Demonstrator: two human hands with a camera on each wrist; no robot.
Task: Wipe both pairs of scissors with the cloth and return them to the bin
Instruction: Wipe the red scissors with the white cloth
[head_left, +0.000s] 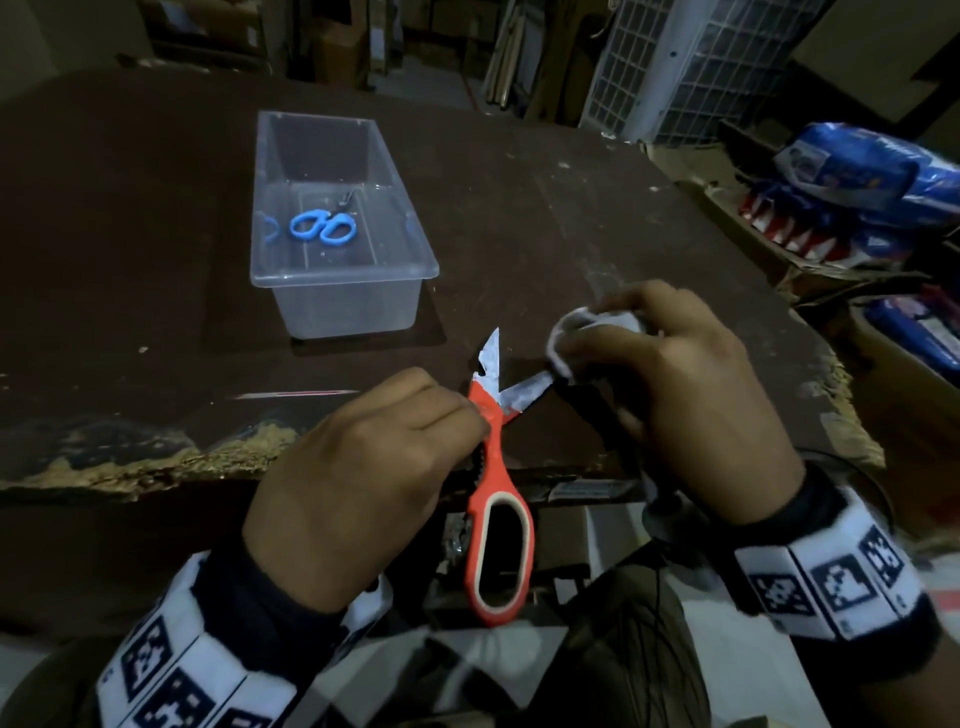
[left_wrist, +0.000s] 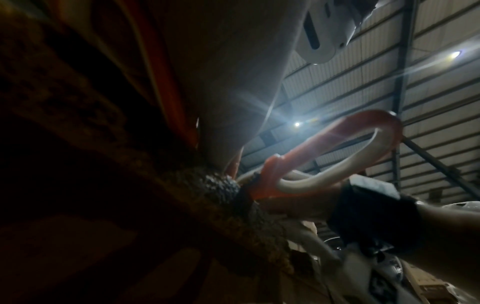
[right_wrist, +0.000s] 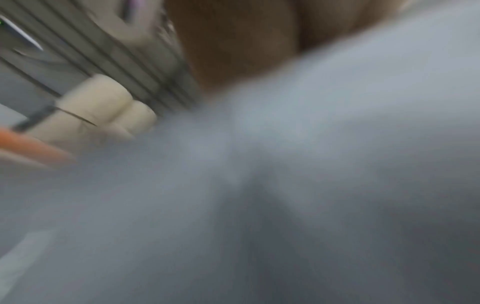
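Orange scissors (head_left: 496, 499), blades spread in a V just above the near edge of the bench (head_left: 571, 218). Pinched at the pivot by the left hand (head_left: 363, 499), fingers curled round the neck below the blades; that grip probably chosen to steady the tool while leaving both blades bare for wiping. Handle loop (left_wrist: 337, 152) hanging free toward the body, clear of the grip, seen from beneath in the left wrist view.

Just right of that grip: white cloth (head_left: 587, 332) bunched in the right hand (head_left: 685, 395), fingers curled round it, cloth wrapped over the tip of the right-hand blade. Blades likely held apart so each edge gets its own pass. Left-hand blade bare, pointing away from the body. Right wrist view blurred, mostly pale cloth (right_wrist: 285, 185); finger detail not readable there.

Further out, beyond the blade tips and to the left: clear bin (head_left: 343, 291) on the bench, blue scissors (head_left: 324, 226) lying flat inside. Judging by that, one pair already home, orange pair mid-wipe, return to the bin not yet done.

Off to the far right, well apart from the work: blue packages (head_left: 872, 176) stacked beside the bench.
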